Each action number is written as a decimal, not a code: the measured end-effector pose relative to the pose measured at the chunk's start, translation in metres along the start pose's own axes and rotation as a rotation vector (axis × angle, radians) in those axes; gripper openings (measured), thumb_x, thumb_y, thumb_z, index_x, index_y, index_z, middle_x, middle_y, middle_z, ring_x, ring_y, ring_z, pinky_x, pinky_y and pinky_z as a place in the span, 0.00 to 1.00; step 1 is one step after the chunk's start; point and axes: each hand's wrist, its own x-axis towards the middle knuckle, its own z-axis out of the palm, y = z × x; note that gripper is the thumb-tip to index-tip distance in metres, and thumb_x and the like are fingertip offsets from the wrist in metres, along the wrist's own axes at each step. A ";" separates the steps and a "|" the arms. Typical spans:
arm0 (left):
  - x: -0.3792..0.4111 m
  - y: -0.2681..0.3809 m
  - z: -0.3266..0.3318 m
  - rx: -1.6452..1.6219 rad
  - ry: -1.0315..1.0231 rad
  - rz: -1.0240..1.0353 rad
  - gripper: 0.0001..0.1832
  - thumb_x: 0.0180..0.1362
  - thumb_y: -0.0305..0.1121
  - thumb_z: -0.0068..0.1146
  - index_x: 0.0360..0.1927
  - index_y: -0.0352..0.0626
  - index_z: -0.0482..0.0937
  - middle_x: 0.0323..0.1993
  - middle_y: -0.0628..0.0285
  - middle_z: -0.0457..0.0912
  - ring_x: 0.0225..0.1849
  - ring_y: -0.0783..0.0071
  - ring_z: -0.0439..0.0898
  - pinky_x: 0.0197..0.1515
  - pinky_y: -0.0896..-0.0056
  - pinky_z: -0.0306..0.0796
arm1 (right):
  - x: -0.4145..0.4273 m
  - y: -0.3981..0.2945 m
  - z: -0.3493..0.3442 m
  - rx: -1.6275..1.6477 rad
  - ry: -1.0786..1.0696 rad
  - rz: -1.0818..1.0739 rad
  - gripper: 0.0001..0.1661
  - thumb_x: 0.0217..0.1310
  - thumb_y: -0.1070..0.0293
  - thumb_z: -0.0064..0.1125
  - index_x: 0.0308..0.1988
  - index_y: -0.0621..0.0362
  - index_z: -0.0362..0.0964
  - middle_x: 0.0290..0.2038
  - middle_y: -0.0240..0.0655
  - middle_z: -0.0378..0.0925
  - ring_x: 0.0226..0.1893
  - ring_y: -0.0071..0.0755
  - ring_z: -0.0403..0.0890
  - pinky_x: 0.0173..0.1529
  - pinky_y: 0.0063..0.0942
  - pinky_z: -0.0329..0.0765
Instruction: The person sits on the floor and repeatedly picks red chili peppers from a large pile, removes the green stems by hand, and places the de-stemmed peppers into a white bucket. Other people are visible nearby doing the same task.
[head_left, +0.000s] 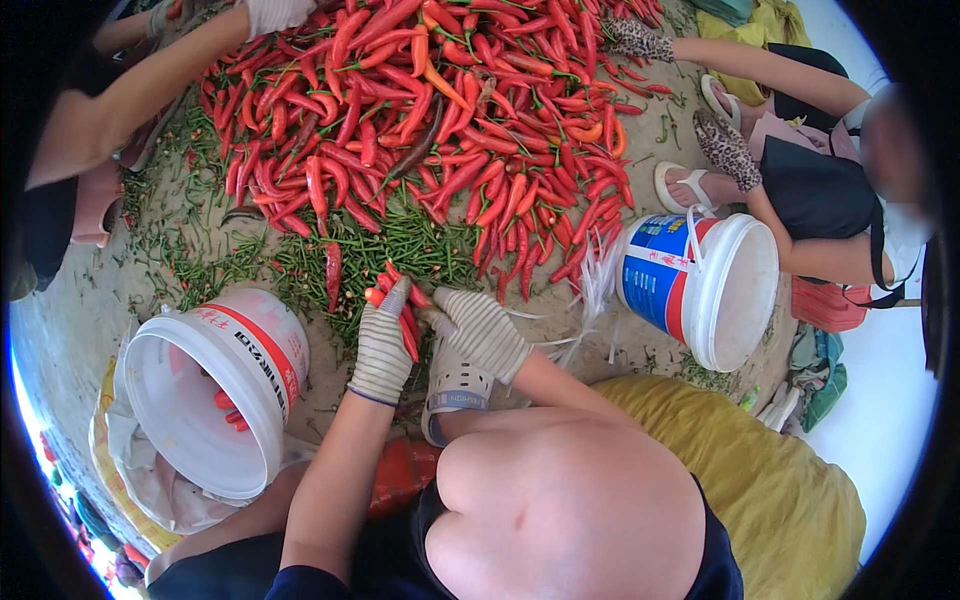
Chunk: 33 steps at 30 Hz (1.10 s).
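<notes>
My left hand (381, 349), in a striped knit glove, holds several red chili peppers (407, 319) upright between thumb and fingers. My right hand (484, 330), gloved alike, is beside them, its fingertips at the lower end of one pepper; whether it grips that pepper I cannot tell. Beyond both hands rises a large heap of red chili peppers (420, 112) with a few orange and dark ones. Green pepper stems (375, 255) lie thickly between the heap and my hands. At the left a white plastic bucket (202, 345) lies tilted, with a few red peppers (232, 411) inside.
A blue, red and white bucket (660, 277) lies tipped at the right beside white plastic strips (596, 289). A yellow woven sack (735, 450) is right of my knee. People sit to the left and right; the one at right wears leopard-print gloves (724, 150), one touching the heap's edge.
</notes>
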 end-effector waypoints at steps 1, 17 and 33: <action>0.000 0.002 -0.003 -0.090 0.011 -0.088 0.09 0.63 0.38 0.59 0.43 0.47 0.77 0.32 0.68 0.80 0.28 0.78 0.77 0.30 0.75 0.72 | -0.002 0.000 0.002 0.062 0.034 -0.086 0.14 0.63 0.63 0.54 0.40 0.64 0.72 0.35 0.55 0.76 0.40 0.60 0.78 0.45 0.48 0.74; 0.005 -0.007 0.006 0.252 -0.303 0.028 0.09 0.61 0.33 0.60 0.35 0.42 0.72 0.24 0.65 0.75 0.25 0.72 0.76 0.30 0.69 0.74 | 0.027 0.117 -0.034 0.236 0.818 0.358 0.21 0.63 0.61 0.54 0.47 0.68 0.70 0.43 0.58 0.76 0.46 0.62 0.75 0.53 0.46 0.70; 0.010 0.037 -0.018 0.051 -0.065 0.015 0.09 0.61 0.36 0.60 0.38 0.47 0.73 0.28 0.67 0.78 0.28 0.75 0.76 0.29 0.72 0.75 | 0.022 0.084 -0.022 -0.146 0.609 0.006 0.15 0.62 0.61 0.55 0.40 0.62 0.71 0.28 0.49 0.78 0.31 0.60 0.79 0.38 0.49 0.75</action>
